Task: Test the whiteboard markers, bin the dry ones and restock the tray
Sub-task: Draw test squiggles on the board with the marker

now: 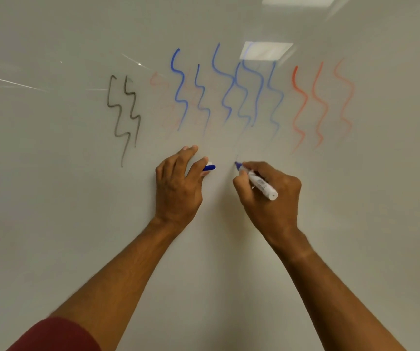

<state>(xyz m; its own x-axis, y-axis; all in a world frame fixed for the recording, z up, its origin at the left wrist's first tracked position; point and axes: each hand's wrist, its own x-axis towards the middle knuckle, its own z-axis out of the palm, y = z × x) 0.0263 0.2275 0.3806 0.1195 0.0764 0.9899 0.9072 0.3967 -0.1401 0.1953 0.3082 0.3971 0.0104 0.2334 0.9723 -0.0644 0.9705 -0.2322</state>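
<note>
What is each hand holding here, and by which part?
Right hand holds the marker by its barrel. Left hand pinches the blue cap at one end.

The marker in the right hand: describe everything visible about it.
The blue whiteboard marker has a white, plastic-looking barrel with small grey print, a blue collar and a blue tip. It is uncapped; its blue cap sits in the left hand. The right hand holds it in a pen-style grip near the front, the barrel slanting down-right, its flat white rear end towards the camera. The tip points up-left at the whiteboard, below the blue squiggles; contact cannot be judged.
</note>
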